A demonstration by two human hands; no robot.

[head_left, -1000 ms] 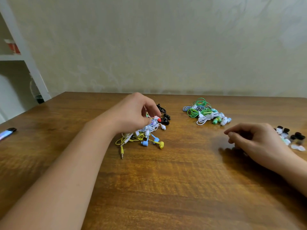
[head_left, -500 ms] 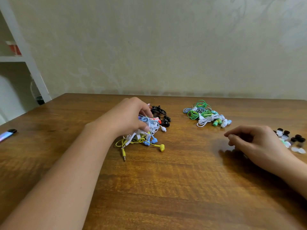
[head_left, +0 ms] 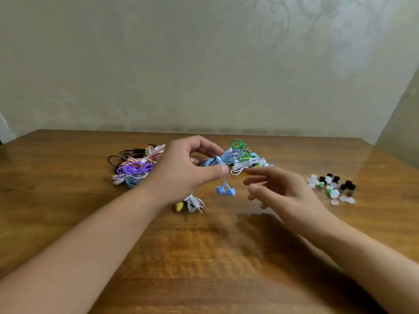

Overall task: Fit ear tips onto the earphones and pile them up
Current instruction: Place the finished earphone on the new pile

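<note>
So the blue earphones were up off the table, coiled cable bunched in the left hand with the thumb and fingers pinched around it, and the two blue buds dangled below on a short bit of wire. Right hand was just beside them with fingers spread and loose, holding nothing as far as I could tell (it was a bit blurry, so take that with salt). The ear tips sat in a little scatter of black, clear and mint ones near the right hand, and honestly I'd have grabbed one of those first, since the buds looked bare. Best bet seemed to be pinching one bud right at its body so it couldn't swing, then pushing a tip straight on rather than at an angle. Behind the blue set was the green and white pile, probably the done ones, while the purple and pink heap lay on the left, and a stray white cable with a yellow bud sat under the left wrist
</note>
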